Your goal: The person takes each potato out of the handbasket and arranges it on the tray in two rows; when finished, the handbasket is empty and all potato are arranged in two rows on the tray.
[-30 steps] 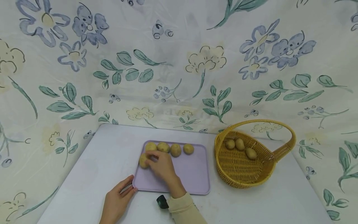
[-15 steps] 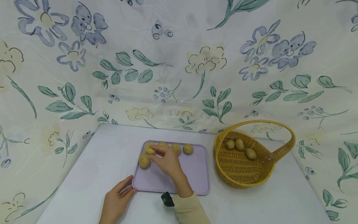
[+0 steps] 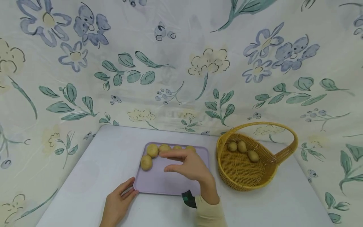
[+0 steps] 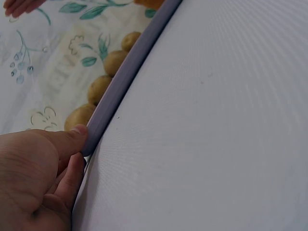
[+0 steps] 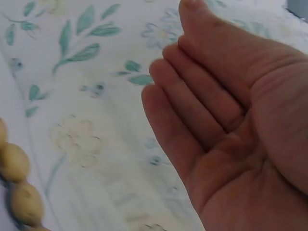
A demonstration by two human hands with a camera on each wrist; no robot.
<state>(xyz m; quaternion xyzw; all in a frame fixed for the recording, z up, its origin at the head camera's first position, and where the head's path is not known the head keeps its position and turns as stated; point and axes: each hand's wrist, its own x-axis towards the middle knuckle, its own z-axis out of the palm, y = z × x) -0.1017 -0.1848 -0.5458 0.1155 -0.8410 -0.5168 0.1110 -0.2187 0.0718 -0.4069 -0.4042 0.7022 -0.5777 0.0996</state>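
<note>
A lilac tray lies on the table, with several potatoes along its back edge and one potato at its left side. My left hand touches the tray's front left corner; in the left wrist view the thumb of that hand rests against the tray's rim. Above the tray is my right hand, empty, thumb and fingers apart, partly covering the back potatoes. The right wrist view shows the palm of the right hand bare, with potatoes at the lower left.
To the right of the tray stands a wicker basket with a tall handle, holding three potatoes. A white table lies beneath, and a flowered cloth hangs behind it. A dark object is at the right wrist.
My right hand has let go of the potato at the tray's left side and moved right across the tray, its fingers spreading. The left hand has stayed at the tray's corner.
</note>
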